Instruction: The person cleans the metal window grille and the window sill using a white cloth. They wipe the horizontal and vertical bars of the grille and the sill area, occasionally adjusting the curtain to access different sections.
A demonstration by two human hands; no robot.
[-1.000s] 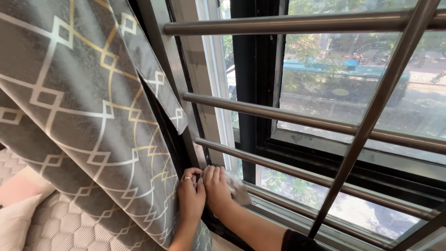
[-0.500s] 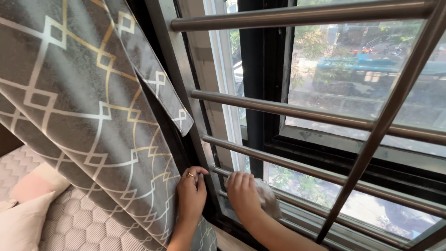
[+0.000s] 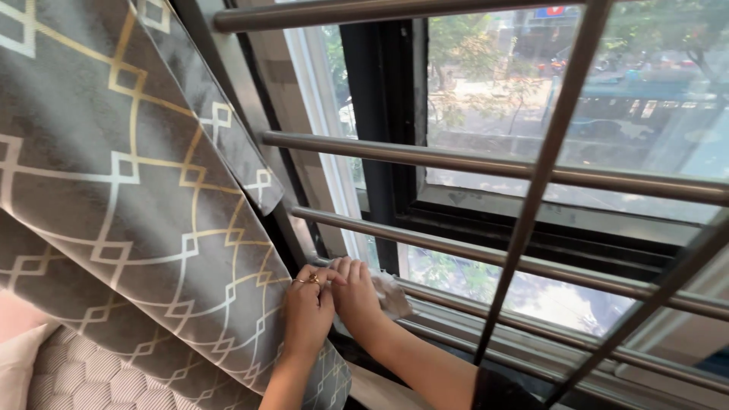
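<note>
My left hand, with rings on its fingers, grips the edge of a grey curtain patterned with white and gold lines and holds it back from the window. Right beside it, touching it, my right hand presses a crumpled white cloth against the low end of the window frame, just under the lowest steel bar. My right forearm reaches in from the bottom of the view, behind the bars.
Horizontal steel bars and a slanted upright bar form a grille in front of the black-framed window. A quilted mattress and a pale pillow lie at the lower left. Trees and a street show outside.
My right hand slid right along the lower frame with the cloth, then came back left until it touched my left hand. The left hand stayed on the curtain edge.
</note>
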